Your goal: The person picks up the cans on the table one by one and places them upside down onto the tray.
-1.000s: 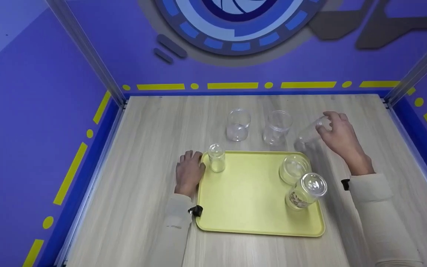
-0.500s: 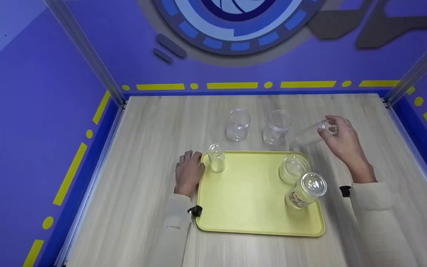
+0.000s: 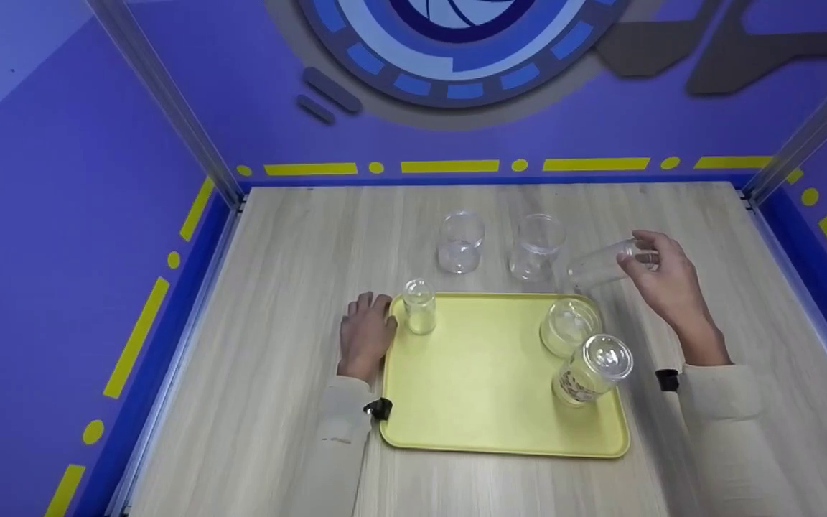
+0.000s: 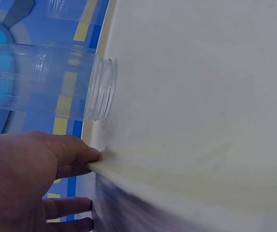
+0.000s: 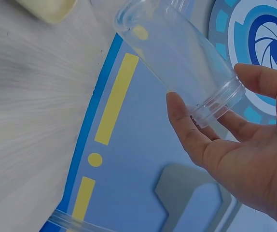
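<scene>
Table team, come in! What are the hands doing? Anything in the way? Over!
Right hand grips tilted clear jar by threaded end. Left hand touches rim of yellow tray. Clear cup near jar's base, maybe in the way.

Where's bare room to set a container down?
Tray: the middle, between the slim jar and the squat container and printed jar. Table: left of the left hand.
Crowded: tray's right edge; behind the tray, where two tumblers stand and the right hand holds a jar.
</scene>
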Tool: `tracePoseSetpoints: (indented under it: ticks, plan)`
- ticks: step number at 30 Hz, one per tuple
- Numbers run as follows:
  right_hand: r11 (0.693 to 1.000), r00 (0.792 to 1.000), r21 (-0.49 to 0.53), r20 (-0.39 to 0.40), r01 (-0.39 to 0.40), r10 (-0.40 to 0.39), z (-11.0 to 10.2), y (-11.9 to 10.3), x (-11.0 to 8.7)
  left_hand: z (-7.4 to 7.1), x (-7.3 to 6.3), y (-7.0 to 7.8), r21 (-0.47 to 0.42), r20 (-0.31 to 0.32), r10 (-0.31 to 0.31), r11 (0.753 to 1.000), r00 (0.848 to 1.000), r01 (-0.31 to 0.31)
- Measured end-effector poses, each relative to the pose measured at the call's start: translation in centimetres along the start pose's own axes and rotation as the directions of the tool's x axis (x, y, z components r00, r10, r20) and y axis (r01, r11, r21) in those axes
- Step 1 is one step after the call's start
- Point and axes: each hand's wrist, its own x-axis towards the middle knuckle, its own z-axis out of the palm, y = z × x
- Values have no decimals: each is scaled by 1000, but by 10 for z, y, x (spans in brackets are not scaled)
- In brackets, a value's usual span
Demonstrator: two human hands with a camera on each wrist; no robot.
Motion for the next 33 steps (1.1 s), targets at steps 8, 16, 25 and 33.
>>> tracePoseSetpoints:
  ticks: [8, 16, 25, 33]
  plan:
    - [997, 1000, 67, 12, -26, 25, 2, -4, -2, 1, 0, -1, -8, -3, 5, 1000, 1000, -5]
    - [982, 999, 183, 25, -45, 41, 5, -4, -2, 3, 1, -2, -19, -10, 11, 1000, 1000, -11]
    - [953, 998, 299, 51, -49, 35, 7, -12, -3, 1, 1, -1, -29, -15, 6, 1000, 1000, -6]
    - [914, 997, 399, 65, -69, 46, 12, -18, -11, 2, 0, -2, -34, -9, -5, 999, 1000, 4]
